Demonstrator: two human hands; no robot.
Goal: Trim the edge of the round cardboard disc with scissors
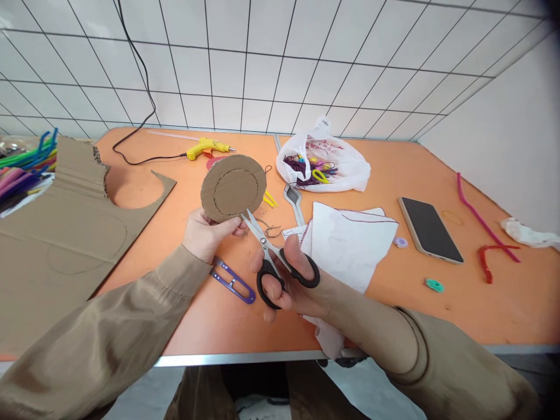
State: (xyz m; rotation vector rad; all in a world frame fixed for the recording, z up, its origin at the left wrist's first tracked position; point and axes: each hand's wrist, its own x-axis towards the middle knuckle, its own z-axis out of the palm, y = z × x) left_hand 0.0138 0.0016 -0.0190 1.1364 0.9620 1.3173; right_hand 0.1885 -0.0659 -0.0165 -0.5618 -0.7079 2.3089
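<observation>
- Left hand (202, 234) gripped the cardboard disc (234, 189) by its lower edge, thumb in front near the rim; forearm came in from lower left, sleeve down to the wrist.
- Disc stood raised over the tabletop (437, 315), face tilted toward the wearer, left of centre.
- Right hand (306, 297) gripped the scissors (263, 241), thumb in one loop, fingers at the other; palm turned upward, sleeve pushed up the forearm.
- Blades parted, pointing up-left, tips at the disc's lower rim, just beside the left thumb.
- Metal front edge (236, 359) ran below both hands, forearms crossing it.
- Purple tool (250, 296) lay close under the left wrist; white cloth (350, 245) hemmed the right hand, partly under that arm.
- Cardboard sheet (83, 233) bounded the left side.
- Widest room rightward, phone (431, 230) standing well apart from the hands.
</observation>
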